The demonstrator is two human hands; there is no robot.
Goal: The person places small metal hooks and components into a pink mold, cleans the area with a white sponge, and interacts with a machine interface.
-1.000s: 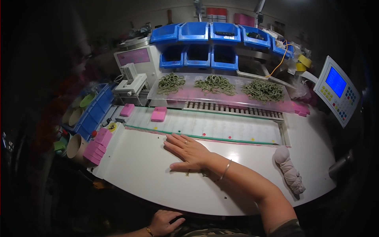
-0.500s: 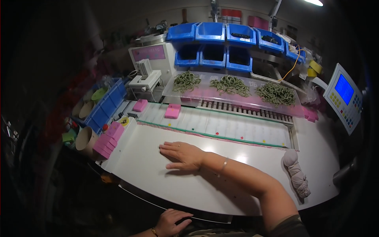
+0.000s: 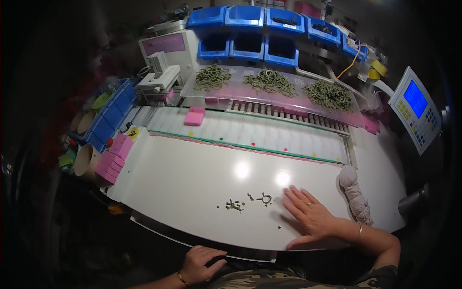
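Note:
My right hand (image 3: 308,214) lies flat on the white table (image 3: 183,178), fingers spread and holding nothing. Just left of it is a scatter of small dull-green pieces (image 3: 235,207), along with a little ring-shaped part (image 3: 265,198) of the same colour. Single crumbs lie apart from these. At the table's front edge, my left hand (image 3: 202,264) hovers or rests with its thumb apart from slightly bent fingers, nothing visible in it. Whether it touches the edge, I cannot tell.
A knotted grey cloth bundle (image 3: 355,197) lies right of my hand. Behind are a white belt (image 3: 231,127), a pink block (image 3: 195,116) and a clear tray (image 3: 236,90) with green ring heaps. Blue bins (image 3: 244,17), a control panel (image 3: 415,111) and stacked pink blocks (image 3: 111,166) surround the table.
My right hand has swung from the table's middle-left to the right and nearer to me. Small green pieces now show around where my forearm was. The view has tilted down somewhat; my left hand stays put.

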